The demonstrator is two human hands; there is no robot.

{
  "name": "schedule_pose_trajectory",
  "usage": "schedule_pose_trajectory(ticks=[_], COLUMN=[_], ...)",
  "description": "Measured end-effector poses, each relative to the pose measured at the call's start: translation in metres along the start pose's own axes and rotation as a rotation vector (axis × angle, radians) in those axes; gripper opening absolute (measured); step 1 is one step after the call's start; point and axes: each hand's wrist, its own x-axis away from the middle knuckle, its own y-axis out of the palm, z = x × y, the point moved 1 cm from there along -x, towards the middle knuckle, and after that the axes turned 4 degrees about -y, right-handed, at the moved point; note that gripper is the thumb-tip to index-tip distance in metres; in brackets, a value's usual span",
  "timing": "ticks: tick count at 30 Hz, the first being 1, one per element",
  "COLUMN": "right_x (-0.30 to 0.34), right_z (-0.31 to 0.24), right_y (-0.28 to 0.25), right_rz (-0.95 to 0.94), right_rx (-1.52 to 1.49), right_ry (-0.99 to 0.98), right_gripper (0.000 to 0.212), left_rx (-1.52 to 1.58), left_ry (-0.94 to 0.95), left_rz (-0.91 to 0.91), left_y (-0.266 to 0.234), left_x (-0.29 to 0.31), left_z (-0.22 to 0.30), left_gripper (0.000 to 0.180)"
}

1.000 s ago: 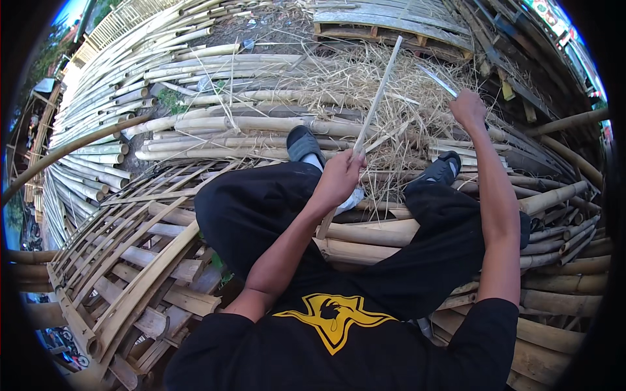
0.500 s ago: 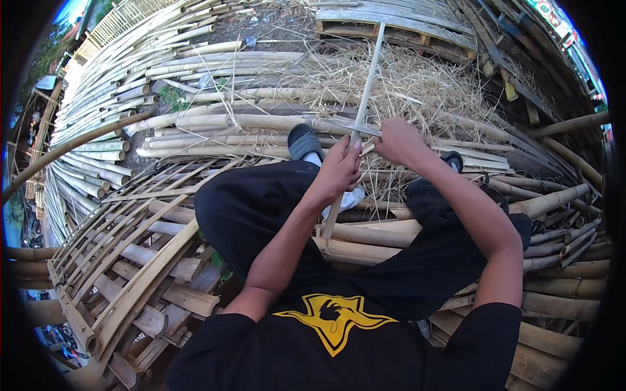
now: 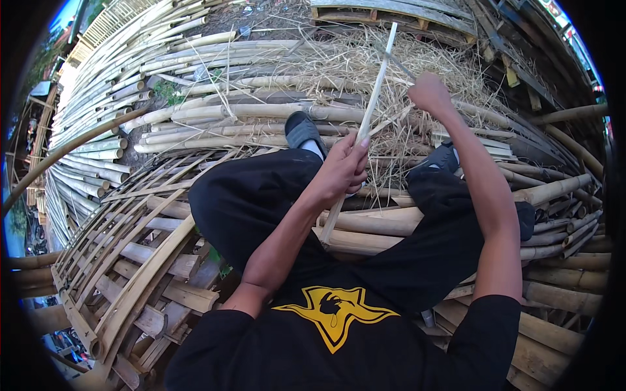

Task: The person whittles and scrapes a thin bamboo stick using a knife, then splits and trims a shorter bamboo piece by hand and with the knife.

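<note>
Left hand (image 3: 343,168) grips a bamboo strip (image 3: 375,91). Right hand (image 3: 430,95) clasps a knife (image 3: 400,68), blade crossing the strip's upper part.

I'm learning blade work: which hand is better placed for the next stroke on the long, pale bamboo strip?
Probably the right hand: it holds the narrow, grey metal blade near the top of the bamboo strip, which the left hand grips lower down.

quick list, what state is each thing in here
bamboo strip, slanting, upper end free
knife, blade by the strip's upper part, contact unclear
left hand, closed around the strip
right hand, closed on the knife's handle, which is hidden
shavings, loose, heaped
slippers, worn on both feet
bamboo poles, lying side by side
</note>
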Motion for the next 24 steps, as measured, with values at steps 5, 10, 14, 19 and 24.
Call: schedule_pose_trajectory(ticks=[5, 10, 14, 19, 24], right_x=[-0.007, 0.042, 0.069, 0.082, 0.083], right_z=[0.087, 0.003, -0.034, -0.065, -0.066], right_y=[-0.059, -0.032, 0.004, 0.004, 0.005], right_rz=[0.338, 0.022, -0.032, -0.143, -0.114], right_rx=[0.047, -0.081, -0.049, 0.05, 0.035], right_ry=[0.213, -0.195, -0.409, -0.473, -0.467], right_gripper=[0.033, 0.035, 0.029, 0.023, 0.021], left_rx=[0.075, 0.196, 0.223, 0.202, 0.21], left_ry=[0.057, 0.029, 0.071, 0.103, 0.067], left_rz=[-0.012, -0.019, -0.061, -0.013, -0.082], left_y=[-0.022, -0.011, -0.015, -0.022, -0.021], left_x=[-0.021, -0.016, -0.018, -0.019, -0.014], left_z=[0.008, 0.007, 0.006, 0.003, 0.004], left_gripper=[0.019, 0.024, 0.022, 0.023, 0.023])
